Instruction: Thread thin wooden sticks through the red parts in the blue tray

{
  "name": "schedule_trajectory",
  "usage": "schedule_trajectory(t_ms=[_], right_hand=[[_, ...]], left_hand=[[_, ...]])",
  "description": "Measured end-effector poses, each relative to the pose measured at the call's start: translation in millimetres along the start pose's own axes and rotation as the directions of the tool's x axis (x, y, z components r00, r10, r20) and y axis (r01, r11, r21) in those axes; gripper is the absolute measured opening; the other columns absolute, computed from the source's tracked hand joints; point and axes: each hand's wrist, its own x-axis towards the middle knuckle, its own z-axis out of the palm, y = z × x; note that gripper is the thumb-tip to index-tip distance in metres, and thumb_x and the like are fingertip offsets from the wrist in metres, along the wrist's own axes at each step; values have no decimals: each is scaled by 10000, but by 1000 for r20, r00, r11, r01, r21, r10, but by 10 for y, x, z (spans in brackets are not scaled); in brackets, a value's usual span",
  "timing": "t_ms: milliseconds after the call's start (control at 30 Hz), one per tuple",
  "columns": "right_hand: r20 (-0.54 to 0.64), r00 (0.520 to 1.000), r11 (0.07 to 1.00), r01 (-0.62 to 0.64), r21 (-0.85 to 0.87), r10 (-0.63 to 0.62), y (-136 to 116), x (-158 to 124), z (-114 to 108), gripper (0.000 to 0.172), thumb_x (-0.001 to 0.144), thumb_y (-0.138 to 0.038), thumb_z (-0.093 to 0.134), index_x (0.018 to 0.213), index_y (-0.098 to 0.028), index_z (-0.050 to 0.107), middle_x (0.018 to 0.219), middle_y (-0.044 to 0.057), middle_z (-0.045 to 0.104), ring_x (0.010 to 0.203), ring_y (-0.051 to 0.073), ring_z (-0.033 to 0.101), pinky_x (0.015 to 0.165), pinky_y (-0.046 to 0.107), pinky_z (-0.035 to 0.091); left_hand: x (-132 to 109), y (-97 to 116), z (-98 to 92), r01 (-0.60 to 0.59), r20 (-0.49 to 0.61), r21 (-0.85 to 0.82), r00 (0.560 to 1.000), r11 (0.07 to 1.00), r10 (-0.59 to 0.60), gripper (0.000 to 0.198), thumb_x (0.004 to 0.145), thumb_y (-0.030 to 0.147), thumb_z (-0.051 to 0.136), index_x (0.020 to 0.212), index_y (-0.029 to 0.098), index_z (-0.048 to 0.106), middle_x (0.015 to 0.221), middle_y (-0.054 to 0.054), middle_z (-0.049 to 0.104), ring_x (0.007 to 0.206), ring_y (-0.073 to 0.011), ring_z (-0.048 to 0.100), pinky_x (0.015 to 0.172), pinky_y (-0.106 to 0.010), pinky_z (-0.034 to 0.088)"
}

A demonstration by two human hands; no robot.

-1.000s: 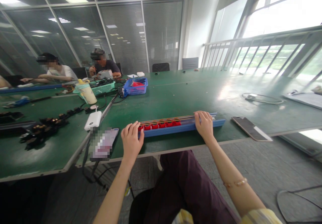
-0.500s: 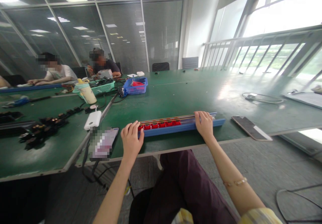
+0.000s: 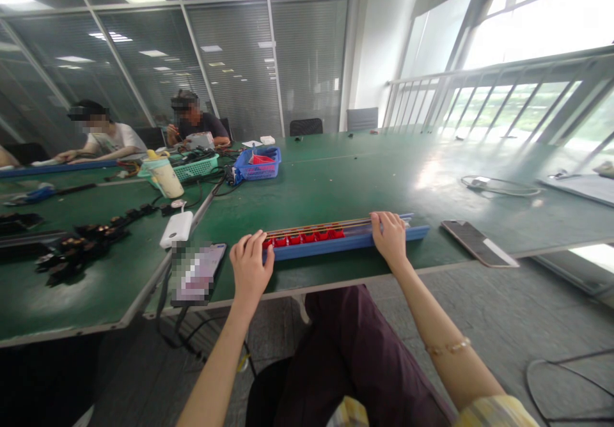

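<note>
A long blue channel-shaped tray [image 3: 326, 247] lies on the green table in front of me. Several red parts [image 3: 307, 236] sit in a row along its left half, with thin yellowish and dark wires [image 3: 330, 225] running lengthwise above them. My left hand [image 3: 251, 262] is closed round the tray's left end, thumb on the near side and fingers over the far side. Toward the right end, my right hand [image 3: 389, 238] grips the tray the same way, bent fingers across its top. The tray parts beneath both hands are hidden.
A phone [image 3: 474, 243] lies right of the tray, another phone [image 3: 199, 273] and a white power bank [image 3: 176, 229] left. Farther back stand a blue basket [image 3: 259, 168], a green basket [image 3: 196, 169] and a cup [image 3: 165, 176]. Two people sit at the far left.
Both my hands and the blue tray stay where they were. At the far left, a seated person's arms and head have shifted slightly.
</note>
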Motion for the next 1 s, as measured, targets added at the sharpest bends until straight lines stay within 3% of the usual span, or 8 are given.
schedule_trajectory(t_ms=[1000], right_hand=[[0,1000,1000,-1,-7,1,2,6,0,413,1020,-408,333,960,-200,685,977,97,705,928,254,559,837,361,342]], left_hand=[[-5,-9,5,23,19,-32,1000,999,-23,331,928,322,509,1220,197,607,1262,-97,664,1197,-286,524,1028,-453,350]])
